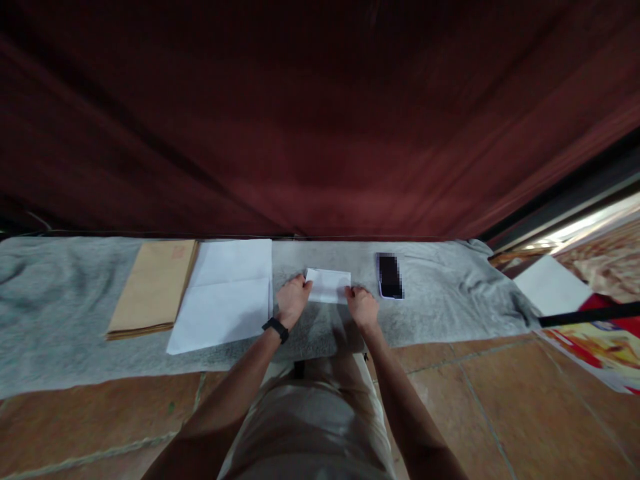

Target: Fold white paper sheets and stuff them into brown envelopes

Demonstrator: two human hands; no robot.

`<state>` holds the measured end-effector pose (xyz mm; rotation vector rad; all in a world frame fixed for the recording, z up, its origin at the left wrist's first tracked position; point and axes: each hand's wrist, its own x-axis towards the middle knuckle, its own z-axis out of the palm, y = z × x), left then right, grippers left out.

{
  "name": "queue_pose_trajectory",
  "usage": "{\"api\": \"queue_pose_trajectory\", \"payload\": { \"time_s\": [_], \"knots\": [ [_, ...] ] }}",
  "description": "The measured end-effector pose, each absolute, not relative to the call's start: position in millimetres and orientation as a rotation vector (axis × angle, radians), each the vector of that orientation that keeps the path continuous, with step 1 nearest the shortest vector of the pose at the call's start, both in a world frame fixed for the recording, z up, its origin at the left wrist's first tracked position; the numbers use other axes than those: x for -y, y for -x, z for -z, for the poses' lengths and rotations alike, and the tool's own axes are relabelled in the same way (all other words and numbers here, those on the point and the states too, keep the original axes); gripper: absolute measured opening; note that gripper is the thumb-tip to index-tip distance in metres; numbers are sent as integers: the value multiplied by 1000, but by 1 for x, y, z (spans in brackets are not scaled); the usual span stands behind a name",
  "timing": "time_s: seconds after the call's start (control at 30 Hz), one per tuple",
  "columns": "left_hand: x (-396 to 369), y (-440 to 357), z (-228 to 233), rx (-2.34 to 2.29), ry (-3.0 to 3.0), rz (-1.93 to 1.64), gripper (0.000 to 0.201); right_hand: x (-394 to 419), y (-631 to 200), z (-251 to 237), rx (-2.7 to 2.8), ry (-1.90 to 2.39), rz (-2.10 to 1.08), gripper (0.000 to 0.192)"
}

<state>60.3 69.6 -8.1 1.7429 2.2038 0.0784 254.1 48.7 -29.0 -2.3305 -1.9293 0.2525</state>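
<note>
**Both hands on a small folded paper**

Left hand (293, 298) pinches the folded paper's (329, 285) nine o'clock edge, right hand (361, 306) grips its four o'clock corner. White, small, rectangular, it lies flat on the grey cloth (440, 300), phone (390, 276) at three o'clock.

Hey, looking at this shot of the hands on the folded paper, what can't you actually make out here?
Head view only:
- Phone screen: pixelated, unreadable.
- Folded paper: its side edges covered by the left hand and right hand; any writing too small.
- Brown envelopes: count too small to tell.
- Colourful printed sheet: cut off by the right edge.
</note>
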Motion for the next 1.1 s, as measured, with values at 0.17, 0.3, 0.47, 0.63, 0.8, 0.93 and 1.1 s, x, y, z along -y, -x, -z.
{"api": "queue_pose_trajectory", "payload": {
  "time_s": [0.17,0.3,0.47,0.63,0.8,0.93,1.1],
  "knots": [
    [-70,-61,15,-2227,-1786,-82,38,-51,-250,34,1921,2298,-135,41],
    [-71,-62,14,-2227,-1799,-60,39,-52,-248,37,1916,2299,-86,38],
    [-72,-63,12,-2240,-1827,-61,39,-50,-248,36,1900,2277,-28,33],
    [-71,-63,13,-2229,-1842,-66,39,-43,-240,37,1952,1996,-2,31],
    [-72,-62,11,-2222,-1822,-63,40,-38,-225,57,2065,1665,-113,44],
    [-73,-62,11,-2211,-1830,-53,40,-34,-218,70,2066,1688,-119,51],
    [-73,-63,10,-2226,-1830,-107,41,-31,-215,72,2067,1744,-80,52]
  ]
}}
